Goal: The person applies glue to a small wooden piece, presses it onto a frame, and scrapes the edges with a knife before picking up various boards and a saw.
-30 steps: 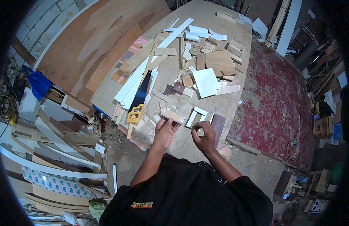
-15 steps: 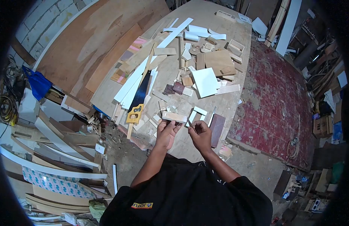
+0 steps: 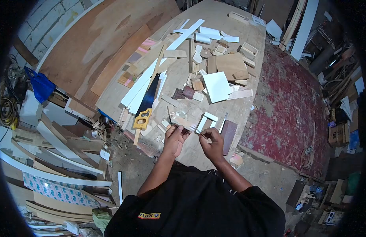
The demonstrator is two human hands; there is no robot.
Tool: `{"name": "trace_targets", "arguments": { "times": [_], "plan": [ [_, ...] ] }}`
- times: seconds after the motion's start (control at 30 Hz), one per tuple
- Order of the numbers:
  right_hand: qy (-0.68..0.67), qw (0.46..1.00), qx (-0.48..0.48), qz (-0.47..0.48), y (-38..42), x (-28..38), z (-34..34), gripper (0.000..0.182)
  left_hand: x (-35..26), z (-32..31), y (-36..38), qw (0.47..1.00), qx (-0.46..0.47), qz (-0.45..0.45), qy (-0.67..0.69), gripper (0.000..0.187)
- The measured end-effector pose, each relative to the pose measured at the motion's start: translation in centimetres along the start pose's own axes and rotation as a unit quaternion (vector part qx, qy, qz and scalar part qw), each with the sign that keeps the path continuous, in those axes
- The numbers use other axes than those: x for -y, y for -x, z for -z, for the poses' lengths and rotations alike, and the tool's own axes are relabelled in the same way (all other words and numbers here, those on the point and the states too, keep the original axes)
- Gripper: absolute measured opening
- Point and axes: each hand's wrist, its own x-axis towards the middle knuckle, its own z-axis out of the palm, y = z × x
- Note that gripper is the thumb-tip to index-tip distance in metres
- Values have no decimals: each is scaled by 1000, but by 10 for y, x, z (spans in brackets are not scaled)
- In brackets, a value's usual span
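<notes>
My left hand is closed on a small light wood block, which is partly blurred and tilted above the near end of the workbench. Close to its right, my right hand pinches a thin dark object, too small to name. The two hands are apart. Just beyond my right hand lies a white rectangular frame. A dark brown board rests to the right of that hand. To the left lies a handsaw with a yellow handle.
Wood offcuts and a white square panel cover the middle of the workbench. White strips lie left, beside the saw. Large plywood leans at the left. Curved boards are stacked lower left.
The wood block has turned in my left hand, so its broad pale face no longer shows as clearly. My right hand has stayed nearly in place, with the thin object tilted lower.
</notes>
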Motion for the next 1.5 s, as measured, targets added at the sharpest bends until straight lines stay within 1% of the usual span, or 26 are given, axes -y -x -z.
{"name": "trace_targets", "arguments": {
  "times": [0.07, 0.1, 0.17, 0.2, 0.23, 0.27, 0.3, 0.33, 0.37, 0.43, 0.47, 0.57, 0.6, 0.67, 0.77, 0.87, 0.97, 1.1, 1.17, 1.3, 1.37, 1.4, 1.5],
  "plan": [
    [-26, 1000, 7, 14, -6, 1, 8, 10, -4, -3, 3, 999, -6, 49, 16, 31],
    [-26, 1000, 9, 14, -11, 1, 12, 10, -6, -2, 4, 999, -7, 49, 17, 31],
    [-16, 1000, -20, 14, -22, -1, 21, 9, -11, 3, 6, 992, 45, 120, -13, 33],
    [-28, 998, -48, 1, -27, -2, 23, 11, -12, 3, 7, 992, 45, 121, -13, 33],
    [-28, 998, -48, 1, -31, -3, 27, 11, -13, 3, 8, 988, 48, 141, -28, 36],
    [10, 999, -36, 30, -34, -3, 33, 12, -14, 3, 9, 985, 51, 161, -43, 39],
    [47, 997, -24, 59, -38, 1, 36, 13, -14, 3, 9, 985, 52, 161, -44, 39],
    [75, 992, -8, 100, -41, 9, 40, 17, -13, 4, 9, 982, 76, 168, -43, 38],
    [76, 992, -9, 100, -42, 9, 40, 17, -13, 4, 10, 979, 100, 174, -42, 38],
    [139, 969, 18, 205, -43, 10, 39, 21, -11, 4, 10, 977, 104, 180, -47, 38],
    [139, 969, 18, 205, -43, 11, 38, 21, -11, 3, 10, 975, 109, 186, -52, 38],
    [171, 946, -1, 276, -42, 12, 36, 25, -13, 4, 11, 969, 133, 203, -53, 38],
    [171, 946, 0, 276, -42, 12, 36, 25, -13, 4, 12, 969, 133, 202, -53, 38],
    [178, 929, -4, 325, -44, 12, 36, 26, -14, 4, 13, 969, 133, 202, -48, 38],
    [205, 913, 5, 352, -44, 13, 37, 26, -14, 5, 13, 968, 134, 205, -53, 38],
    [212, 907, 7, 364, -44, 14, 38, 25, -17, 4, 14, 966, 151, 201, -53, 38],
    [214, 901, -2, 378, -46, 7, 40, 25, -17, 5, 15, 966, 147, 206, -55, 38],
    [230, 903, -29, 362, -46, 8, 42, 25, -20, 2, 16, 964, 152, 215, -33, 35],
    [212, 903, -12, 374, -45, 12, 42, 25, -19, 2, 15, 965, 146, 208, -58, 38],
    [223, 894, 4, 389, -46, 11, 42, 24, -19, 4, 13, 962, 161, 210, -61, 39],
    [236, 899, -26, 367, -46, 5, 44, 24, -20, 4, 13, 964, 149, 212, -55, 40],
    [239, 896, -32, 374, -47, 7, 45, 24, -20, 4, 13, 964, 148, 212, -55, 40],
    [226, 891, -6, 394, -45, 12, 43, 25, -20, 5, 13, 964, 157, 208, -57, 41]
  ]
}}
